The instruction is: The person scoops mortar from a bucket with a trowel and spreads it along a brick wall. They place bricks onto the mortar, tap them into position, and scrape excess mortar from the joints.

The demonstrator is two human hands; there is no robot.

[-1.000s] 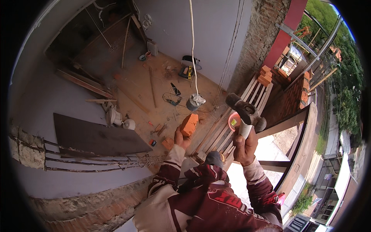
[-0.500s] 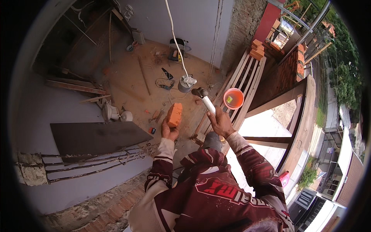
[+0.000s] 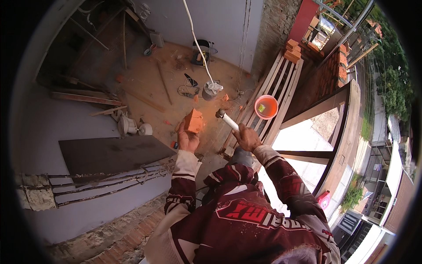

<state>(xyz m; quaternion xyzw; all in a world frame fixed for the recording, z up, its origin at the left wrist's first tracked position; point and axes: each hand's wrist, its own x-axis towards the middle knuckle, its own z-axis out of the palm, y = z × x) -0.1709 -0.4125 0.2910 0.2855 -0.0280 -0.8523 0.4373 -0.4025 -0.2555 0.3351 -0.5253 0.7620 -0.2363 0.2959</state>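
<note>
My left hand [image 3: 188, 141] holds an orange brick [image 3: 194, 121] from below and the side, out over the floor. The brick's far end looks broken and uneven. Several orange chips hang in the air or lie beyond it, one chip [image 3: 226, 97] near a grey bucket. My right hand [image 3: 248, 138] is wrapped round the white handle of a hammer [image 3: 229, 122]. The hammer's dark head points up and left, to the right of the brick and apart from it.
Wooden planks [image 3: 265, 86] run along the right, carrying a pink bucket [image 3: 274, 110] and stacked bricks [image 3: 292, 53]. Ahead stands a grey bucket [image 3: 207, 94] with a white cord above it. Bare rebar [image 3: 105, 182] and a dark board [image 3: 116, 154] are at left. An open wooden frame [image 3: 338, 145] lies right.
The brick has lost material at its far end, and chips have come off it. The hammer has moved slightly left and down. My left hand has tilted the brick and shifted a little left.
</note>
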